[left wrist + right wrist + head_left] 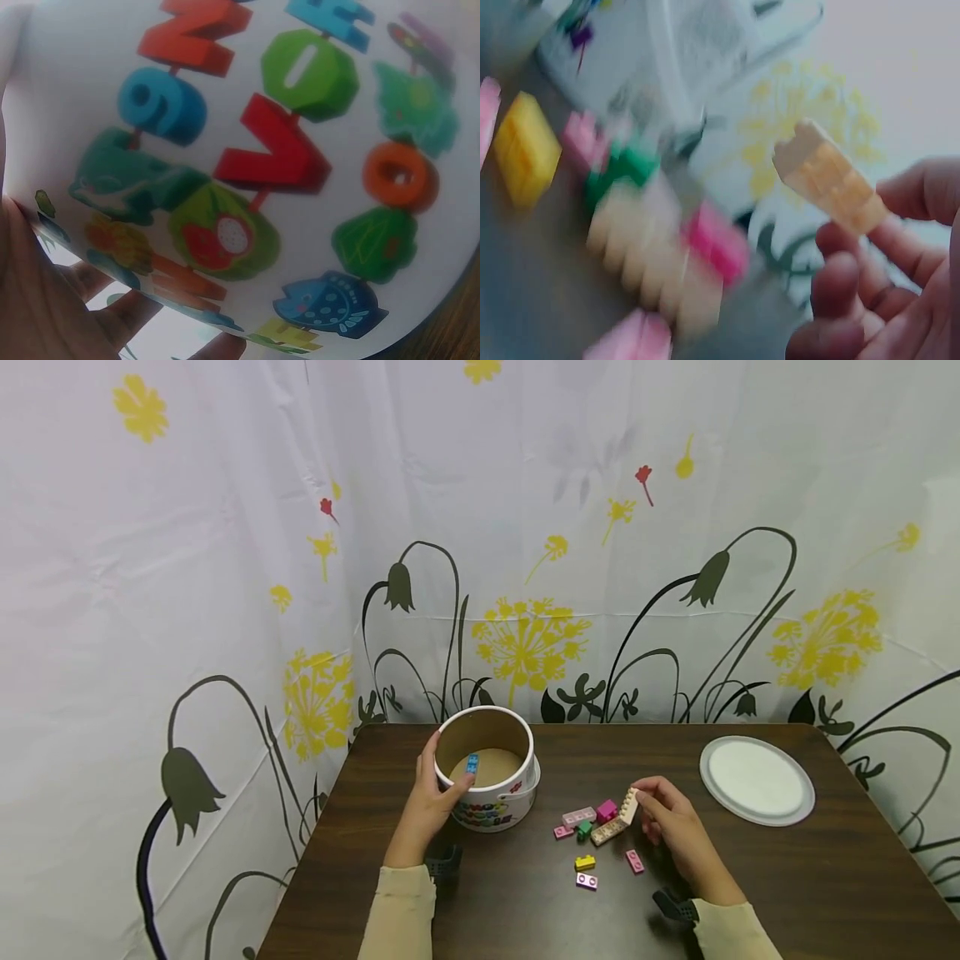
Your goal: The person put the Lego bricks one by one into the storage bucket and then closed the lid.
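My left hand (429,810) grips the left side of a white bucket (487,817), which stands on the table with its printed letters and animals facing the left wrist camera. Inside the bucket a blue toy brick (472,763) shows close to my thumb. My right hand (678,831) pinches a long beige toy brick (630,803) by one end, tilted and raised in the right wrist view. Below it lies a second beige brick (608,832), beside a magenta brick (606,812), a light pink brick (579,817) and a green brick (584,831).
Nearer on the dark wooden table (517,893) lie a yellow brick (585,863), a pale pink brick (587,882) and a pink brick (634,862). A round white lid (757,781) rests at the right. Behind the table hangs a flowered curtain (465,485).
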Motion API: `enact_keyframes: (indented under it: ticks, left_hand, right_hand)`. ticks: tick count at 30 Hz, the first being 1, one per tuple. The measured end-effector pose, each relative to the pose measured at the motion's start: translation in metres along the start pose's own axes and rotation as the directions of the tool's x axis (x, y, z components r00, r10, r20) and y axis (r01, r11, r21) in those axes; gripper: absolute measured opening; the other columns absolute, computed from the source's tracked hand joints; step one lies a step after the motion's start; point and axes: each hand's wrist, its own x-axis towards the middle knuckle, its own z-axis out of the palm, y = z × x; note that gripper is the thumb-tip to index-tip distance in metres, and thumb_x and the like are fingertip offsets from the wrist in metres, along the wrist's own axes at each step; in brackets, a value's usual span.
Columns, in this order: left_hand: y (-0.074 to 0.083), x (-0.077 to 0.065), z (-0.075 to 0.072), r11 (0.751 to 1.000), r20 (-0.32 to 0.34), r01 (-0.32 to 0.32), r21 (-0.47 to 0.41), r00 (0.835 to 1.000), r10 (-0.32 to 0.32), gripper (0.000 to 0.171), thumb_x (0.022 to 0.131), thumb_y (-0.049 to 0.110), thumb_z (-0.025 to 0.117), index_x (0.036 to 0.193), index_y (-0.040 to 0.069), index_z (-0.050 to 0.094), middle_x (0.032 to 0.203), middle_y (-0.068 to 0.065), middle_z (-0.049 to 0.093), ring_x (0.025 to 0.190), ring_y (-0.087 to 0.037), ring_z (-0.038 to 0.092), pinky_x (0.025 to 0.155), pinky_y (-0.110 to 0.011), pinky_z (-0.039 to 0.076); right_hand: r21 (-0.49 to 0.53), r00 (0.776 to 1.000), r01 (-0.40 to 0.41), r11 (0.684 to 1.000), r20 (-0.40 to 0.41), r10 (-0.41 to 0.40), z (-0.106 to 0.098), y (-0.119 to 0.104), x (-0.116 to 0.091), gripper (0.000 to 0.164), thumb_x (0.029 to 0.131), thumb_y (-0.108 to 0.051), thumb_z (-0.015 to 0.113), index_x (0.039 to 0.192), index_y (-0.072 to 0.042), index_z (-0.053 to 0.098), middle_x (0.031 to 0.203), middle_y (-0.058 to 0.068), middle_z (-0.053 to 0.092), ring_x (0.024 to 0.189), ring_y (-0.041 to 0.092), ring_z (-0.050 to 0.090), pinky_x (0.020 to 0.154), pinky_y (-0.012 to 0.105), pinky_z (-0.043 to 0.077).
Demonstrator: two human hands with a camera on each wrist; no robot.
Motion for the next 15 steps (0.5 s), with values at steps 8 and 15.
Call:
enact_keyframes:
  ticks: [8, 15]
  left_hand:
    - [0.000, 0.000, 0.001, 1.000, 0.007, 0.008, 0.005, 1.000, -0.008, 0.102, 0.096, 0.049, 0.079, 0.174, 0.039, 0.014, 0.172, -0.014, 0.027, 0.152, -0.049, 0.043, 0.120, -0.073, 0.039]
    - [-0.004, 0.001, 0.000, 1.000, 0.001, 0.005, -0.004, 1.000, -0.005, 0.102, 0.096, 0.050, 0.079, 0.174, 0.039, 0.014, 0.173, -0.013, 0.027, 0.152, -0.049, 0.042, 0.120, -0.073, 0.038]
  right_hand:
    - [0.228, 0.998, 0.030, 0.973, 0.049, -0.042, 0.063, -0.060, 0.034, 0.020, 0.114, -0.030, 0.056, 0.122, -0.012, 0.057, 0.091, 0.003, 0.059, 0.065, 0.014, 0.048, 0.055, 0.025, 0.043]
    - [0.503, 0.983, 0.108, 0.858, 0.074, -0.167, 0.131, -0.118, 0.076, 0.011, 0.113, -0.016, 0.049, 0.107, -0.013, 0.057, 0.079, -0.002, 0.059, 0.057, 0.009, 0.043, 0.047, 0.022, 0.036]
